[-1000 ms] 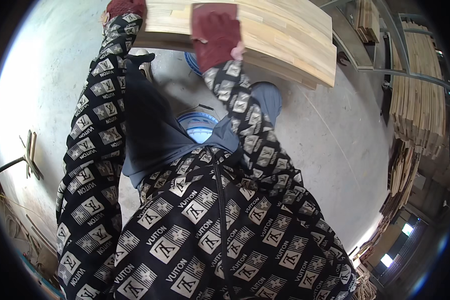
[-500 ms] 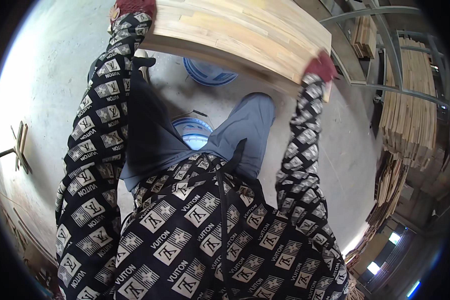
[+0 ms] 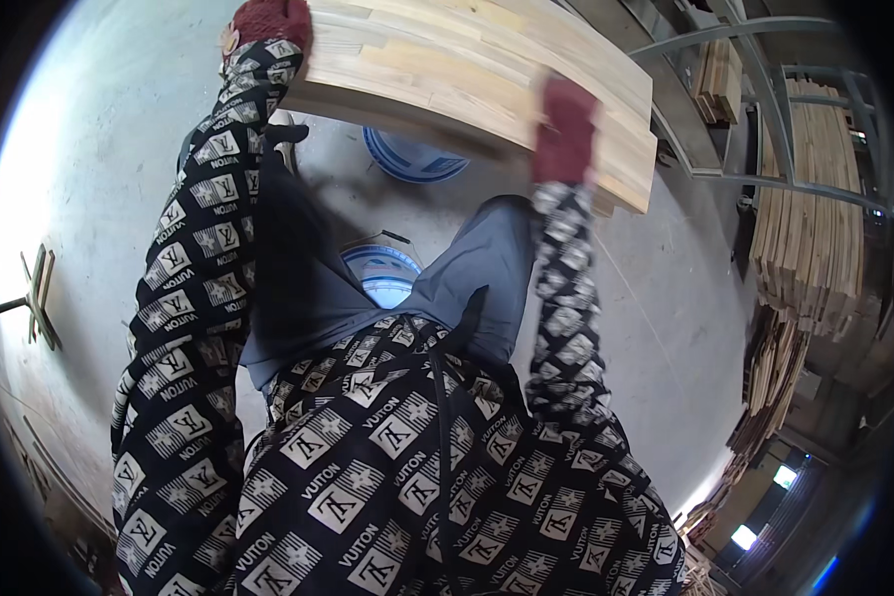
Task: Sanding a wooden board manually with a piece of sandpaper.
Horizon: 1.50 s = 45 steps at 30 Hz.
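Note:
A pale jointed-wood panel (image 3: 437, 65) lies across the top of the view, in front of my knees. At its right end another panel (image 3: 621, 174) shows from beneath, slightly out of line with it. My left hand (image 3: 271, 25), in a dark red glove, is closed at the panel's left end; the picture's upper edge cuts off part of the fingers. Over the front edge, toward the right end, is my right hand (image 3: 566, 124) in a matching glove. Motion smears it, so its fingers cannot be made out.
Two blue-and-white buckets stand on the concrete floor, one under the panel's front edge (image 3: 414, 159), one between my legs (image 3: 382, 273). Metal framing (image 3: 755, 89) and stacked wood strips (image 3: 810, 219) fill the right side. A small wooden stand (image 3: 38, 298) is at the left.
My right hand has moved left from the panel's right end to over its front edge. The stacked panels' right ends now show uncovered. My left hand has stayed at the left end.

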Tool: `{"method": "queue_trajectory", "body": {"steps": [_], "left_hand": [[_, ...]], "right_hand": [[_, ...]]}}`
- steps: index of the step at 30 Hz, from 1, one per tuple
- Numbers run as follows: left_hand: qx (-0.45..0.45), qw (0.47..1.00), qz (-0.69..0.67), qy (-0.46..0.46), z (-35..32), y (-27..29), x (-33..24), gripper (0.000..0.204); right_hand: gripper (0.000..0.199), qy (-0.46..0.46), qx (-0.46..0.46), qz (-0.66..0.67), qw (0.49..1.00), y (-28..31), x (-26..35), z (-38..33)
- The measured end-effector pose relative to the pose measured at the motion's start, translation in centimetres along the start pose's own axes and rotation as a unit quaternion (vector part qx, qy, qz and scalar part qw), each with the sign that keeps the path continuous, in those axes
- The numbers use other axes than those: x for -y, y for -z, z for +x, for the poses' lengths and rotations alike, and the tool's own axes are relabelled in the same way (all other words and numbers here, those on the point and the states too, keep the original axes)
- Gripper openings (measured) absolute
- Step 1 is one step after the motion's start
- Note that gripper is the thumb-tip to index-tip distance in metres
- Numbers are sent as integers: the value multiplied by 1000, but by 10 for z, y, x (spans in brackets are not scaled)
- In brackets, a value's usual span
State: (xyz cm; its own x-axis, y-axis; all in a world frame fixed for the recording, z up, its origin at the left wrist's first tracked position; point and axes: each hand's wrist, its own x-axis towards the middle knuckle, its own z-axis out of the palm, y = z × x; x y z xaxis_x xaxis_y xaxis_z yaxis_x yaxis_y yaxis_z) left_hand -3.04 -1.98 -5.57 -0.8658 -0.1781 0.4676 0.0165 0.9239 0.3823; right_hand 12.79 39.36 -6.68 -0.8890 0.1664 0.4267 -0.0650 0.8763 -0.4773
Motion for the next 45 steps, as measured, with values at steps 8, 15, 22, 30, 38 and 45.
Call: {"method": "queue_trajectory", "body": {"steps": [8,15,22,30,38,45], "left_hand": [[-24,999,-28,16,-10,28,-25,33],[42,999,9,16,6,0,5,50],[43,999,10,16,2,-8,11,50],[13,1000,6,0,5,-17,16,52],[14,1000,-14,0,1,-1,5,47],[28,999,-26,9,0,-2,5,48]], "right_hand": [[42,-101,-117,-97,983,60,-83,13],[73,66,81,209,972,-84,112,-25],[43,-96,-57,469,876,-1,24,-41],[44,-80,-139,-38,986,81,-73,-20],[66,78,91,123,985,-76,94,-29],[50,32,-26,13,999,22,13,-27]]}}
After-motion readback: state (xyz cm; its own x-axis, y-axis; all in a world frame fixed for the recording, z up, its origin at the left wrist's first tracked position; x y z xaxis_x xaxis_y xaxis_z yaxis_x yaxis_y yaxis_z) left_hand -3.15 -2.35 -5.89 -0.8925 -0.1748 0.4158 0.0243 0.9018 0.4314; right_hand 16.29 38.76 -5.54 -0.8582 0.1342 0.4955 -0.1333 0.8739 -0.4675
